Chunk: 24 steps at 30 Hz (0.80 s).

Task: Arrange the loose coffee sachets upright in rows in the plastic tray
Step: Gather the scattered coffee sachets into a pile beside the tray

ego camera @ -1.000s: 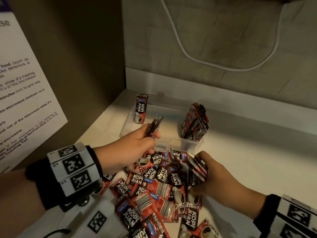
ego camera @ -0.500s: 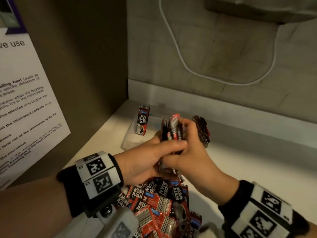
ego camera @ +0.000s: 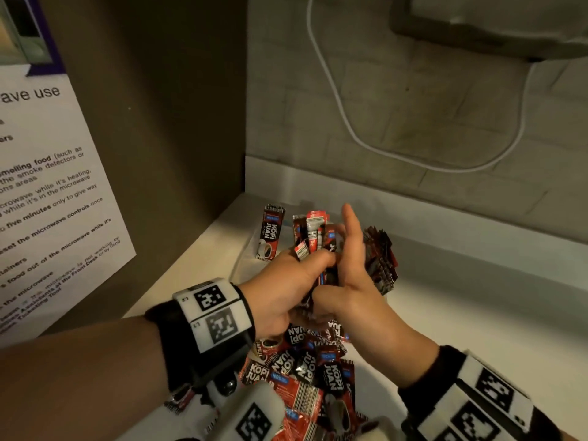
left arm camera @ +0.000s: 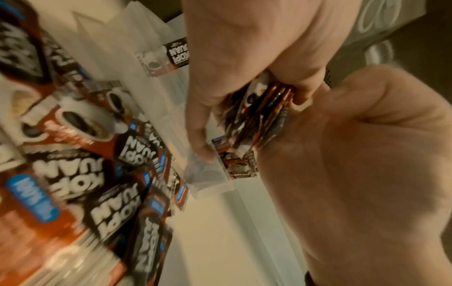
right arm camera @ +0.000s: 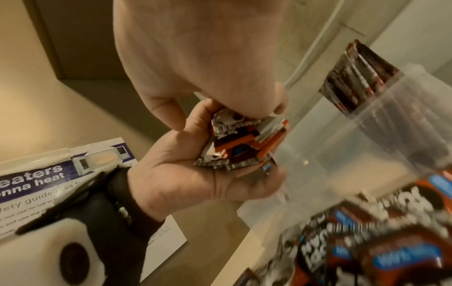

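My left hand (ego camera: 318, 259) grips a bundle of red-and-black coffee sachets (ego camera: 313, 229) upright above the clear plastic tray (ego camera: 239, 265). My right hand (ego camera: 351, 246) lies against the bundle's right side with its fingers straight and pointing up. The right wrist view shows the bundle (right arm camera: 239, 147) end-on in the left palm. One sachet (ego camera: 270, 232) stands alone at the tray's far left corner. A packed group of sachets (ego camera: 381, 259) stands at the tray's right end, partly hidden by my right hand. The loose sachet pile (ego camera: 305, 370) lies on the counter below my wrists.
A brown side panel with a paper notice (ego camera: 47, 202) closes off the left. A white cable (ego camera: 350, 132) hangs on the tiled back wall. White counter (ego camera: 477, 313) stretches to the right of the tray.
The right hand left the pile with sachets and joined them to those in the left hand above the tray. Its fingers, curled half a second ago, now stand straight against the bundle.
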Motion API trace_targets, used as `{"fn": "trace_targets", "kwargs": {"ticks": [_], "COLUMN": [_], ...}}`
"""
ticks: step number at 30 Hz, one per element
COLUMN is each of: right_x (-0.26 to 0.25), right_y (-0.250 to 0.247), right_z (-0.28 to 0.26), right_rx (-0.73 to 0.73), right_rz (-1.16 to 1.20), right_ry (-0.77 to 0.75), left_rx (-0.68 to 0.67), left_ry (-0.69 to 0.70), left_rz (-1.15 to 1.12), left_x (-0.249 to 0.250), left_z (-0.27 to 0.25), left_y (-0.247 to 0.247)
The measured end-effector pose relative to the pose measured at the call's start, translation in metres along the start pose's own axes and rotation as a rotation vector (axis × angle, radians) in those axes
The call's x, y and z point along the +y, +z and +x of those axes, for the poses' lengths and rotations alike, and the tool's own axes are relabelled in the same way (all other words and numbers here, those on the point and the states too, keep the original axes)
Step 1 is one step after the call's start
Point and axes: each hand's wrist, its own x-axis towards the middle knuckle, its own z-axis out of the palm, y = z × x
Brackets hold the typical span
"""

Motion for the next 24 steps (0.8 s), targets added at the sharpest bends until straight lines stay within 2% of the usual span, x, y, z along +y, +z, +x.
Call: {"fn": "trace_targets", "kwargs": {"ticks": [4, 6, 8, 11, 16, 20, 24], "right_x": [-0.003, 0.0, 0.005, 0.013, 0.036, 0.052, 0.054], "right_y": [-0.028, -0.047, -0.064, -0.081, -0.094, -0.094, -0.09], "right_z": [0.009, 0.017, 0.024, 0.032, 0.036, 0.034, 0.035], "right_rx": [0.304, 0.483, 0.577, 0.571, 0.526, 0.479, 0.452], "right_rz": [-0.324, -0.335, -0.325, -0.172, 0.161, 0.294, 0.355], "right_ry": [-0.14, -0.116, -0.026, 0.15, 0.378, 0.446, 0.441], "left_rx": [0.1, 0.136, 0.151, 0.16, 0.033, -0.138, -0.313], "left_ry": [0.102, 0.13, 0.118, 0.094, 0.048, -0.024, -0.101], "left_rz": [0.027, 0.058, 0.136, 0.302, 0.406, 0.509, 0.542], "left_x": [0.017, 0.024, 0.023, 0.01, -0.015, -0.017, -0.013], "left_z": [0.027, 0.044, 0.063, 0.09, 0.114, 0.121, 0.119], "left_y": [0.002, 0.004, 0.005, 0.007, 0.011, 0.007, 0.005]}}
